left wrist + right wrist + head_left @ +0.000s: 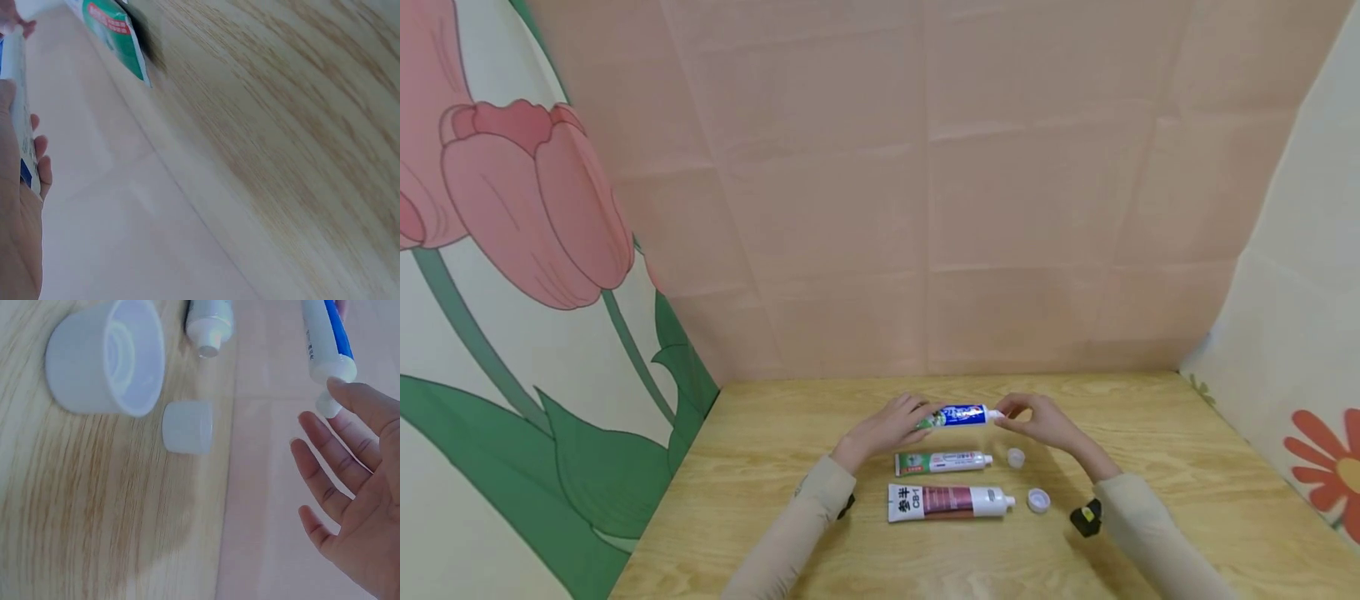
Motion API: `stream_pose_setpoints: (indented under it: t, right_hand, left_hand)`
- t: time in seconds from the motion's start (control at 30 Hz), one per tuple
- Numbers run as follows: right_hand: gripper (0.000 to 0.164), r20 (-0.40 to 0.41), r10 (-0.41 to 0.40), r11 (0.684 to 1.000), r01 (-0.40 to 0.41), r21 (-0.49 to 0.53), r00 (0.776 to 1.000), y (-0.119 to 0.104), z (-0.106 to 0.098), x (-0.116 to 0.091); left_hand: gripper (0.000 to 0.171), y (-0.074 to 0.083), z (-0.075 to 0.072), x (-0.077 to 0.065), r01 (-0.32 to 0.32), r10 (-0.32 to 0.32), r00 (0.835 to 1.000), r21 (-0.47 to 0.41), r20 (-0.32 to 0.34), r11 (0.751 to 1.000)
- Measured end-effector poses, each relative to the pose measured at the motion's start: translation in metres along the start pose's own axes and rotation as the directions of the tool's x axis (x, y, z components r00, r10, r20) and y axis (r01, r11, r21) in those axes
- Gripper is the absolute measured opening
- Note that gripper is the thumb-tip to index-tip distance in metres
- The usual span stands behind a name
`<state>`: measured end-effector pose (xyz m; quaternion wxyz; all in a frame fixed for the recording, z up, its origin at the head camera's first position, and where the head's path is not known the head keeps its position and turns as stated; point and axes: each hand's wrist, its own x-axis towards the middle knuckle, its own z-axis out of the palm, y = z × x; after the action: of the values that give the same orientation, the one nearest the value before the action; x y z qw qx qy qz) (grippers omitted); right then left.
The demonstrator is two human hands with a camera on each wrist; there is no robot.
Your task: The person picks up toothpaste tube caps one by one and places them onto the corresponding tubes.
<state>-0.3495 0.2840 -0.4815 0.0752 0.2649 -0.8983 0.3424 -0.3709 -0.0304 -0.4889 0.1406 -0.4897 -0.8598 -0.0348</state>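
- Head view: the blue toothpaste tube (964,415) is lying crosswise between the two hands, apparently raised off the worktop (722,500), its long axis running left to right and its white tip (327,405) pointing toward the right side.
- Left hand (891,425) is wrapping its grip round the tube's tail end, thumb on one face and fingers behind.
- Right hand (1041,419) is closing a narrow grip, thumb and a finger pinching the white tip; the other fingers are spreading loosely. Whether that tip is a cap or a bare nozzle, I cannot tell.
- What counts most, in my judgement: the right hand is sitting nearer the tip, roughly in line with the tube's axis, while the left is steadying the opposite end.
- Nearer the wearer, a green-and-white tube (943,462) is resting uncapped, a small cap (1015,457) lying just beyond its nozzle.
- Nearest, a maroon-and-white tube (951,502) is lying roughly parallel, a larger cap (1038,500) sitting beside its open nozzle.
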Motion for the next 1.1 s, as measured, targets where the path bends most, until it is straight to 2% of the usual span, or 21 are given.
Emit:
stream_pose_setpoints:
  t: [0.3,0.53,0.73,0.97,1.1]
  right_hand:
    - [0.016,0.0,0.041,0.996,-0.041,0.085,0.999,-0.004,-0.001,-0.003]
    - [0.02,0.015,0.04,0.976,-0.043,0.211,0.999,-0.029,-0.009,-0.009]
    - [0.021,0.027,0.055,0.964,-0.06,0.257,0.998,-0.031,-0.01,-0.011]
    - [0.02,0.018,0.051,0.948,-0.054,0.315,0.999,-0.031,-0.009,-0.012]
    - [0.019,0.019,0.073,0.945,-0.075,0.318,0.997,-0.032,-0.01,-0.012]
  left_hand:
    - [0.063,0.0,-0.003,-0.002,-0.023,0.023,0.999,0.011,-0.029,1.0]
    - [0.059,0.001,-0.007,-0.005,-0.026,0.026,0.999,-0.007,-0.042,1.0]
    - [0.061,0.003,-0.009,-0.008,-0.022,0.02,0.998,-0.035,-0.058,0.999]
    - [0.063,0.004,-0.012,-0.01,-0.053,0.052,0.991,-0.002,-0.121,0.999]
    - [0.064,0.004,-0.013,-0.01,-0.057,0.052,0.989,-0.031,-0.142,0.998]
